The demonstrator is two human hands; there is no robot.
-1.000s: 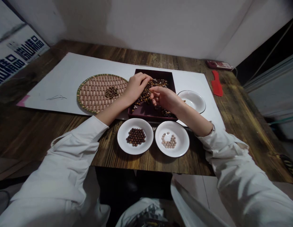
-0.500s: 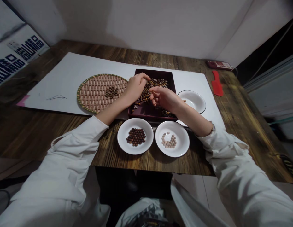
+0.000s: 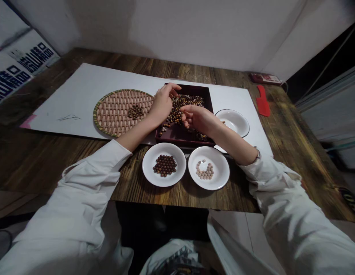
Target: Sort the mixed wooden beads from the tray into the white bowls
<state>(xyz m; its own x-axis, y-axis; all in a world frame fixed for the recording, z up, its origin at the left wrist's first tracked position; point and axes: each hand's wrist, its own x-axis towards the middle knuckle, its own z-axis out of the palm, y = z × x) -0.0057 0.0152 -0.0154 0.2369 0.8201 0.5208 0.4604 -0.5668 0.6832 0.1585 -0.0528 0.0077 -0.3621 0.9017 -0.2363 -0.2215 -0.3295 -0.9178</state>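
Observation:
A dark maroon box [image 3: 208, 100] holds a heap of mixed brown, yellow and pale beads [image 3: 187, 101]. Over its left side is my left hand [image 3: 163, 104], fingers stretched and slightly apart, with no bead visible in them. My right hand [image 3: 200, 119] hovers above the beads from the right, palm turned inward and fingers curled together; whatever they hold is too small to make out. In front of the box stand a white dish [image 3: 147, 168] of dark brown beads [image 3: 165, 165] and another white dish [image 3: 223, 173] of pale beads [image 3: 204, 170].
On the white board [image 3: 65, 84] left of the box lies a round woven tray [image 3: 108, 110] bearing small brownish beads [image 3: 135, 111]. More white dishes [image 3: 237, 122] sit partly behind my right forearm. A red scraper-like tool [image 3: 262, 102] and a dark red device [image 3: 265, 79] lie at the right.
My left hand has lifted slightly toward the back of the box, its fingers now higher and more spread. My right hand has stayed nearly still.

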